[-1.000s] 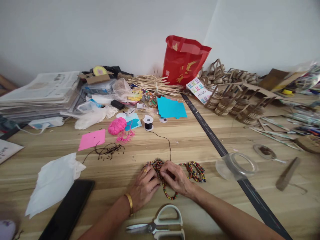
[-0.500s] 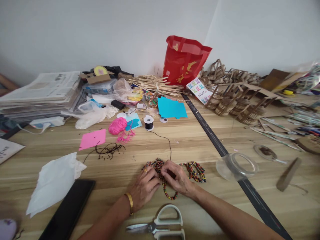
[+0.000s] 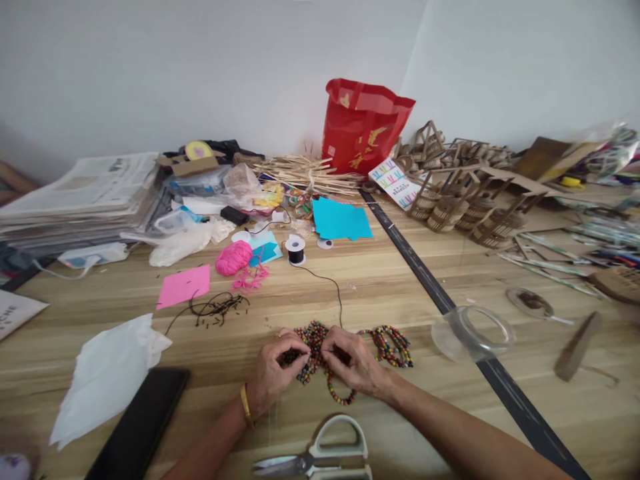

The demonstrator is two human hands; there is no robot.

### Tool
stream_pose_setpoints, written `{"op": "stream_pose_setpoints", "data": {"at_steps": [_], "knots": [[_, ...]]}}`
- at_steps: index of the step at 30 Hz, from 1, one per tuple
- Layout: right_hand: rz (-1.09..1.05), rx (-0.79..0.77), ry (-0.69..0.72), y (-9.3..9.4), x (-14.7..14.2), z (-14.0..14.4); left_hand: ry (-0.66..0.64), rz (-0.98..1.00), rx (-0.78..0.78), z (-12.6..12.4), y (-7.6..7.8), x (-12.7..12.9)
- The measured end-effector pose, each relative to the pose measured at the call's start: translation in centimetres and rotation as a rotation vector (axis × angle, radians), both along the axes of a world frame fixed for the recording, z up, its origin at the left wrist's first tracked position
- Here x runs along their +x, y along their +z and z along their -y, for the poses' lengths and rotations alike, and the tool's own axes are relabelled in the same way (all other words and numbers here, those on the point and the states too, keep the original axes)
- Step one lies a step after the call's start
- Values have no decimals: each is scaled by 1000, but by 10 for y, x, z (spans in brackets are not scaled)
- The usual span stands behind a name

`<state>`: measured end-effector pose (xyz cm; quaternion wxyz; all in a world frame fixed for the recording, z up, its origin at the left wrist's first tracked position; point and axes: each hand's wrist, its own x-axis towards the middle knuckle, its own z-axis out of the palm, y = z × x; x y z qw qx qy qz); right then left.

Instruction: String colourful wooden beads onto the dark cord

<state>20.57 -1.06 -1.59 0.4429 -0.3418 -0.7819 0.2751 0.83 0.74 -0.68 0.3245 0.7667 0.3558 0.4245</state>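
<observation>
A pile of small multicoloured beads (image 3: pixel 313 333) lies on the table between my two hands. My left hand (image 3: pixel 273 370) is at the pile's left side, thumb and forefinger pinched; whatever is between the tips is too small to make out. My right hand (image 3: pixel 357 363) pinches the black cord (image 3: pixel 341 300), which runs down from a white spool (image 3: pixel 295 252). Below it curves a strung loop of beads (image 3: pixel 341 400), and more strung beads (image 3: pixel 393 347) lie coiled to its right. Scissors with white handles (image 3: pixel 320 453) rest in front of me.
On the left lie a black phone-like slab (image 3: pixel 140 427), white tissue (image 3: pixel 107 373) and cut black cord bits (image 3: pixel 217 307). Pink yarn (image 3: pixel 234 258) sits farther back. A clear plastic tape-like ring (image 3: pixel 473 333) is at right. Small woven baskets (image 3: pixel 450 210) and a red bag (image 3: pixel 365 127) stand behind.
My left hand has drawn back left from the beads, its thumb and forefinger now pinched and more of the pile showing. My right hand stays nearly in place. The view has shifted slightly.
</observation>
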Motion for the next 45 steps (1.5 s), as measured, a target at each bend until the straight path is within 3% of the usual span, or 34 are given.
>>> {"op": "stream_pose_setpoints", "data": {"at_steps": [24,29,45], "knots": [[39,35,62,7,0,0,-31,55,-47,0,-9,0],[32,34,64,7,0,0,-78,97,38,-1,-11,1],[54,52,79,9,1,1,-129,-52,72,6,4,3]]}}
